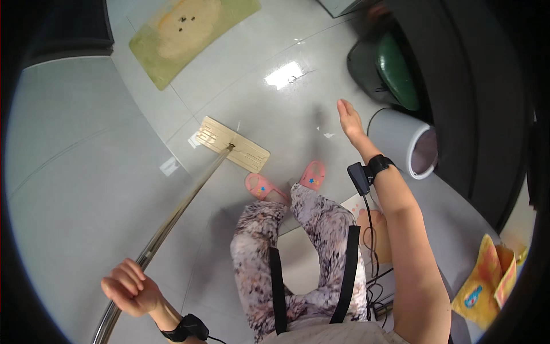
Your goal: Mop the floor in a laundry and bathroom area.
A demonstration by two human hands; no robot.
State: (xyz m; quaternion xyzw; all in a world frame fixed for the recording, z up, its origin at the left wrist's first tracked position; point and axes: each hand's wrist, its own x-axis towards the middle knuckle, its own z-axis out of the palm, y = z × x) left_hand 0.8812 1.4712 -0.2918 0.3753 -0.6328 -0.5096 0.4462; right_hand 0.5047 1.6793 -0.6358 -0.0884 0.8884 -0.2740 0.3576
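My left hand [133, 288] is closed around the shiny metal pole of a flat mop [189, 199], near the pole's upper end. The mop's cream rectangular head [250, 156] lies on the tiled floor, just ahead of my feet. Out in front on the right, my right hand [350, 120] is held in the air with its fingers stretched out and nothing in it. It is nearest to a grey bin on its right. Each wrist wears a black strapped device, and a cable runs from the right one [360, 179].
Right of my arm lie the grey bin [395, 135] with a white rim and a dark container [366, 66] with a green lid. A green and beige mat [192, 28] lies far left. Pink slippers [312, 176] are on my feet. A yellow cloth [478, 286] hangs at right; loose cables [372, 286] trail beside my leg.
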